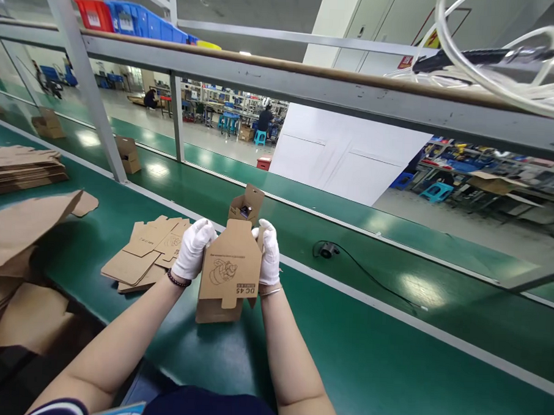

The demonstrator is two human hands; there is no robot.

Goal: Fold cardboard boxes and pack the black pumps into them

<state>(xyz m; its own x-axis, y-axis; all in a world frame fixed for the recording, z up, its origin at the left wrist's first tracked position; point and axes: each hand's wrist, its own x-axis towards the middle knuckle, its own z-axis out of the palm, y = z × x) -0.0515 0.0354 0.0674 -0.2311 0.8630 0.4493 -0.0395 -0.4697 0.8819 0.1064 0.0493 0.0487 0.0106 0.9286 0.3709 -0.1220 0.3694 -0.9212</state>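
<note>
1. The cardboard box [230,276] is held over the counter [371,364].
2. Its left side is gripped by the left fingers [205,230].
3. Its right side is gripped by the right fingers [268,233].

Carton [231,254] matt cardboard; worktop [390,359] smooth, glossy.

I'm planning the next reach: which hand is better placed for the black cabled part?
Probably the right hand: it is nearer the black cabled part, while the left hand is on the far side of the carton. Both hands hold the carton.
</note>
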